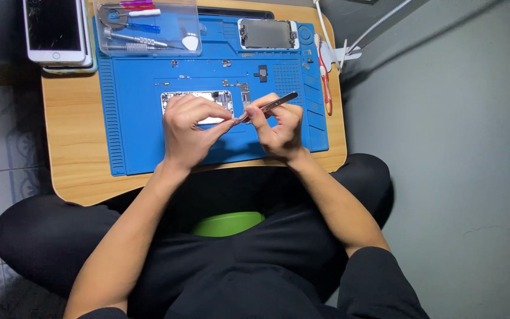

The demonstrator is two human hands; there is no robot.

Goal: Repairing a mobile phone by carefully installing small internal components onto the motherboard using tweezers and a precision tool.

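Note:
An opened phone body (219, 97) with its insides exposed lies on a blue repair mat (137, 118). My left hand (189, 127) rests over it, fingers curled and pinching down at its right edge. My right hand (277, 125) holds metal tweezers (273, 104), whose tips meet my left fingertips beside the phone. Whatever small part sits between the tips is too small to see.
A detached phone screen (267, 33) lies at the mat's top. A clear tool box (147, 26) holds screwdrivers and picks. A red-handled tool (324, 77) lies along the mat's right side. Two stacked phones (55, 29) sit on the wooden table (75, 142). Small screws and parts dot the mat.

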